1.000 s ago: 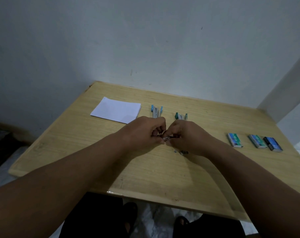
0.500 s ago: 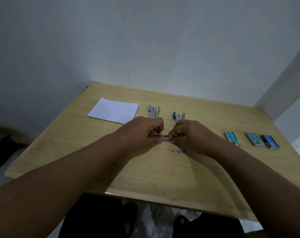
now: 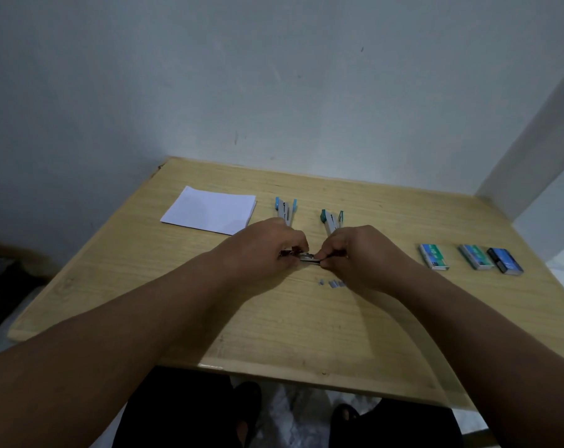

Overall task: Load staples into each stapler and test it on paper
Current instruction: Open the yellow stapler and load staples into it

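Both the left hand (image 3: 267,245) and right hand (image 3: 355,253) are pinching a stapler (image 3: 308,257) at the tabletop (image 3: 306,318) centre, seemingly loading staples; next comes closing it squarely, then testing on the paper (image 3: 209,210) at 11 o'clock.

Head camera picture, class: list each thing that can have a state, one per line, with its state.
Left hand: pinches the metal piece.
Right hand: pinches the metal piece.
Metal piece: held between both hands above the table.
Blue stapler: lies opened.
Teal stapler: lies opened.
Three staple boxes: lie in a row.
Paper: flat, untouched.
Loose staples: scattered.
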